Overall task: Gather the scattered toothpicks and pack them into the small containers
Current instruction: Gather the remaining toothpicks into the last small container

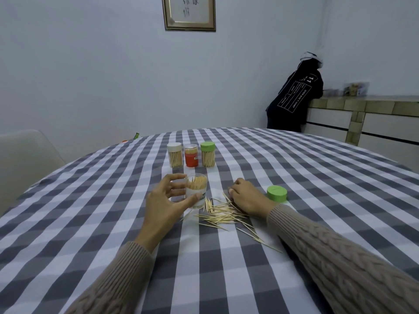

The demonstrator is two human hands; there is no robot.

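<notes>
L hand (166,197) is gripping the open container (196,191) w/ curled fingers; R hand (243,196) is curling knuckles-up over loose toothpicks (223,215), grip unclear.

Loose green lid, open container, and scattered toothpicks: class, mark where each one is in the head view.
loose green lid (276,194): head view, on its side wall.
open container (196,193): head view, on its clear front wall.
scattered toothpicks (221,217): head view, in the middle of the pile.

Right hand (246,196) fingertips hidden, curled.
</notes>
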